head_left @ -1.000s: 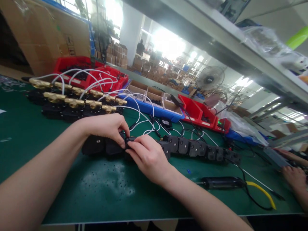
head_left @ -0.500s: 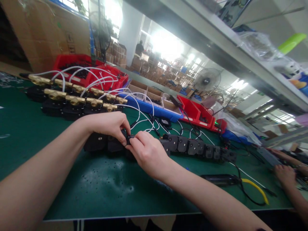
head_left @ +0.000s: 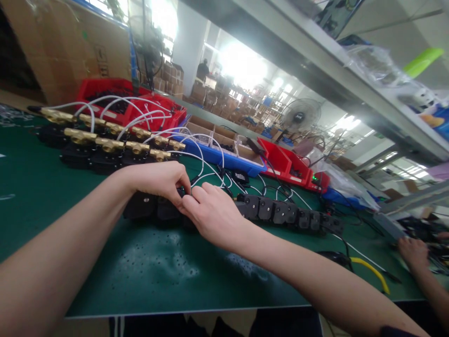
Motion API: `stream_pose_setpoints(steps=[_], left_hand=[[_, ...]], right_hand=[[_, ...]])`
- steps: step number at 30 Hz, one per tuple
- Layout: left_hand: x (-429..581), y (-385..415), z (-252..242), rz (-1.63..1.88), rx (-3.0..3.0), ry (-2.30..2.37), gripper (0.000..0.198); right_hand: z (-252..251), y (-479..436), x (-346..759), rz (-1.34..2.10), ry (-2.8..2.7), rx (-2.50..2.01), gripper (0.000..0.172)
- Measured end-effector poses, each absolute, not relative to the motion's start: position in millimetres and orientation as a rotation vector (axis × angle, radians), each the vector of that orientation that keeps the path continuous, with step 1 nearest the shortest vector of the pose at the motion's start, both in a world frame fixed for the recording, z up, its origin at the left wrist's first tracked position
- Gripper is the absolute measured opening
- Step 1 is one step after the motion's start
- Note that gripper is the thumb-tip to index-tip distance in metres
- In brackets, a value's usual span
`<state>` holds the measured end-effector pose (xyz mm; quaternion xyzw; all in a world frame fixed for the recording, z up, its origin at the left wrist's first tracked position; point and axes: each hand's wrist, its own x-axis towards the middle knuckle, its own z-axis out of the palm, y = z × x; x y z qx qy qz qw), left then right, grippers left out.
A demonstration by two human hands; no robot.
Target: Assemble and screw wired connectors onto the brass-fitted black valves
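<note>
Head view: across the middle of a green, glossy workbench top [head_left: 150, 281] lies a line of black, blocky, plastic-looking housings [head_left: 145, 206], partly covered by the person's bare left hand [head_left: 164, 180] and bare right hand [head_left: 213, 213].
Left hand: the wrist arches high, thumb and forefinger curled toward each other over a dark bit at the top of the line; whether they pinch it I cannot tell from where I stand.
Right hand: folded, knuckles up, its fingertips tucked in beside the left hand's and lost from sight; I cannot tell what, if anything, they pinch.
Housing weight: my guess is that each one is fairly light for its bulk, unless metal is hidden inside.
Housing shells: stiff, I would judge, and hard to squash, with flat faces perhaps a little slick under bare fingers.
Housing sides: probably the best hold, thumb on one flat face and fingers on the opposite one.
White cables: these thin, round, white cables [head_left: 92, 122] seem bendy and easily strained, a poor place to pull.
Housing faces: dull black, squarish, corners cut off, several with a small bright screw-like dot; toward the right they sit close side by side, slightly uneven.
Brass fittings: gold-coloured, metallic brass fittings [head_left: 110, 144] stand in two rows on other dark bodies, behind the left wrist.
</note>
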<state>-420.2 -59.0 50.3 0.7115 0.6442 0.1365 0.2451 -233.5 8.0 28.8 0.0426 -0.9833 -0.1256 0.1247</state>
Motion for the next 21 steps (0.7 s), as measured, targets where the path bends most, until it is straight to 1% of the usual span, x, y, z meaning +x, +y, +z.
stream_pose_setpoints(steps=[2,6,9,11,13,16,18,21], left_hand=[[-418.2,-58.8,50.2,0.375,1.956,1.754,0.016],[-423.1,-60.3,50.0,0.321,1.933,1.803,0.027],[-432.5,-69.6,54.8,0.362,1.848,1.871,0.041],[-429.7,-82.5,60.8,0.565,1.785,1.950,0.047],[-411.1,-99.0,65.4,0.896,1.663,2.006,0.048],[-356.9,-120.3,61.8,1.277,1.272,1.942,0.060],[-317.4,-127.8,51.9,1.463,0.941,1.800,0.066],[-275.8,-129.5,33.0,1.517,0.576,1.664,0.070]], right_hand=[[32.2,4.4,-236.7,-0.316,-2.918,0.048,0.021],[35.8,3.2,-231.6,-0.231,-2.891,-0.028,0.028],[37.1,7.7,-213.4,0.049,-2.717,-0.111,0.029],[36.0,8.6,-197.5,0.327,-2.522,-0.203,0.022],[34.1,4.6,-182.5,0.541,-2.344,-0.247,0.015],[32.7,-12.1,-166.1,0.706,-2.183,-0.175,0.006],[32.8,-26.6,-158.9,0.768,-2.150,-0.097,0.011],[30.3,-44.6,-151.5,0.822,-2.230,-0.082,0.018]])
